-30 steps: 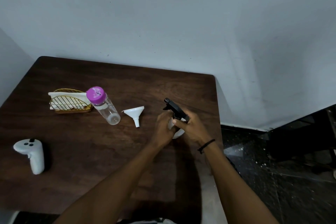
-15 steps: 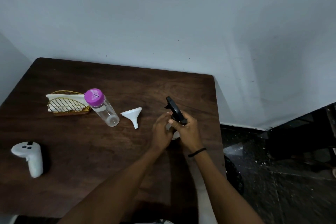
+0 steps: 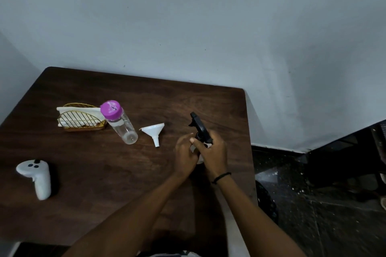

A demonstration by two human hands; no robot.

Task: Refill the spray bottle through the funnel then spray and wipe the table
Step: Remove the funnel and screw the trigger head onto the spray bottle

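Right grip (image 3: 215,152) clasps the spray bottle's (image 3: 200,129) black head, left grip (image 3: 184,155) its body.

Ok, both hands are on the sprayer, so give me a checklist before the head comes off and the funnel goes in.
1. Spray bottle held by both hands: ok; left hand at the body, right hand at the neck.
2. Black head off: not ok, it sits on top.
3. Funnel within reach: ok, lying on its side.
4. Clear bottle opened: not ok, purple cap on.
5. Liquid in it: cannot tell.
6. Napkins ready: ok, in holder.
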